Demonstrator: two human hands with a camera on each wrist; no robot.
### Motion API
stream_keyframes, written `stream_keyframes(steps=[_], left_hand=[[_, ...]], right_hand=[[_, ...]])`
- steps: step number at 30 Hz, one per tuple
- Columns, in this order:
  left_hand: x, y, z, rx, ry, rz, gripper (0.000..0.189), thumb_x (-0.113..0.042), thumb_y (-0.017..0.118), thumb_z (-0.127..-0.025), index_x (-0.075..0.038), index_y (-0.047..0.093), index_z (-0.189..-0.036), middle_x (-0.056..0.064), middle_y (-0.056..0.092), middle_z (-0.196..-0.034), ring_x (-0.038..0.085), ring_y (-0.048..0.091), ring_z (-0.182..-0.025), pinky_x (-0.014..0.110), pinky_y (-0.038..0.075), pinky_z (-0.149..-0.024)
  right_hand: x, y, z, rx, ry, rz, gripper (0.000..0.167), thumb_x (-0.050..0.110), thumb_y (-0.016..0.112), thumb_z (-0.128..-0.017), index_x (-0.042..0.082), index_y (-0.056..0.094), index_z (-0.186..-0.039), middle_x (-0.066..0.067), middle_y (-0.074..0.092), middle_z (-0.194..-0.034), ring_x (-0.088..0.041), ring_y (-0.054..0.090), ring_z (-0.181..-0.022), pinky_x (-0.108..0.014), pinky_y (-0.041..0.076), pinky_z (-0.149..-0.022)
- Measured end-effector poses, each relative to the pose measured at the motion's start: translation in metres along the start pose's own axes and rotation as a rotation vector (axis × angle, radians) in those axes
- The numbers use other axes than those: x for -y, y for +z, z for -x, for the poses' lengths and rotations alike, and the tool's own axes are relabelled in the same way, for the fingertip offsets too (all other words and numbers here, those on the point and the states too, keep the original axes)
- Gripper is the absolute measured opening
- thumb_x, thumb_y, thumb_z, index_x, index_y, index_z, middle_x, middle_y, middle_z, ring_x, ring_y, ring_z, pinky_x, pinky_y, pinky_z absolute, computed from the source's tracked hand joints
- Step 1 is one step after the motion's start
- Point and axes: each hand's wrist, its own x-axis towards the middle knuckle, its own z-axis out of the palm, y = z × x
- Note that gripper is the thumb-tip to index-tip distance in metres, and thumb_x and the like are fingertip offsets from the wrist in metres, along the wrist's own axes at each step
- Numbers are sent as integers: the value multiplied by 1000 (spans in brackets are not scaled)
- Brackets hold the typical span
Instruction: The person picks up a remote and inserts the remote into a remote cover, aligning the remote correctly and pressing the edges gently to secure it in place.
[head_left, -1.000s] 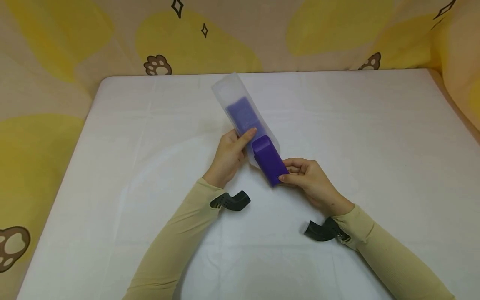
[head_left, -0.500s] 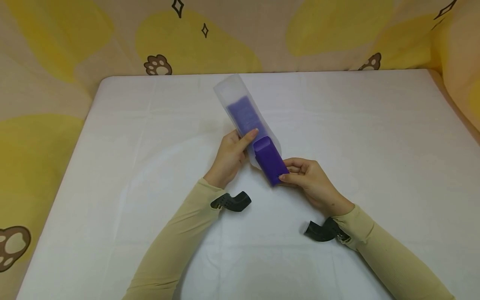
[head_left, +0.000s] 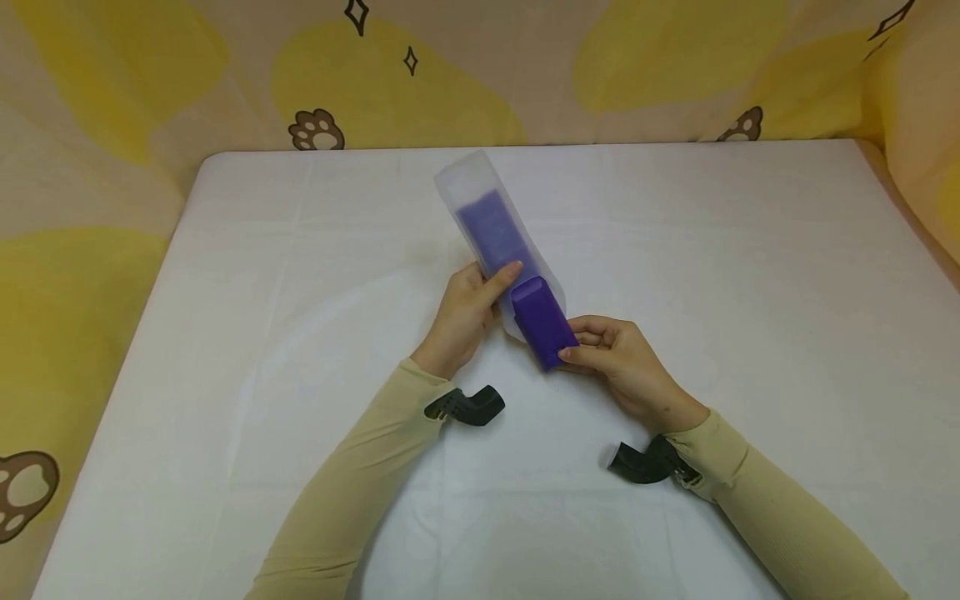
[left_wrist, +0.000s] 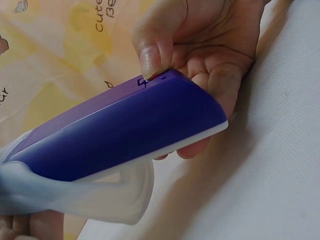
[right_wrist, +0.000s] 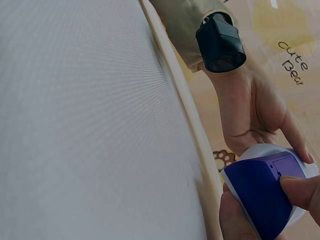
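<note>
A long purple remote control with a white underside lies partly inside a translucent soft sleeve. Its near end sticks out bare, and the covered length shows through the sleeve as pale purple. My left hand grips the sleeve midway, thumb on top and fingers beneath. At the bare end, my right hand pinches the remote control, the thumb beside a small mark on its back, as the left wrist view shows. In the right wrist view the sleeve shows behind the remote's end.
Everything is held over a white-covered table. A yellow and beige patterned cloth hangs behind its far edge and at the sides. A black camera mount sits on the left wrist, another black mount on the right.
My left hand has shifted slightly right and toward me with the sleeve, so the sleeve covers slightly more of the remote control. My right hand stays in place.
</note>
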Motion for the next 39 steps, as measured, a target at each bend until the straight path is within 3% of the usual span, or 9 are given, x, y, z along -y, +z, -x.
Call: stream_keyframes(steps=[13, 32, 39], left_hand=[[1, 2, 2, 33, -2, -4, 35, -10, 53, -97, 10, 49, -126, 14, 63, -109, 12, 61, -94, 29, 50, -89], [0, 2, 2, 28, 1, -15, 35, -11, 54, -97, 9, 49, -125, 21, 61, -117, 18, 63, -100, 33, 49, -92], [1, 2, 1, -4, 13, -55, 35, -13, 57, -96, 9, 51, -123, 22, 62, -115, 19, 64, -98, 33, 51, -90]], right_hand=[[0, 0, 0, -11, 10, -15, 28, -16, 57, -81, -13, 53, -108, -9, 70, -91, -16, 66, -88, -31, 54, -81], [2, 1, 0, -20, 17, -11, 26, -13, 57, -82, -7, 54, -107, -8, 70, -93, -16, 66, -89, -33, 54, -83], [1, 1, 0, -32, 9, 3, 27, -12, 59, -83, -9, 54, -109, -7, 70, -94, -16, 66, -89, -32, 54, -83]])
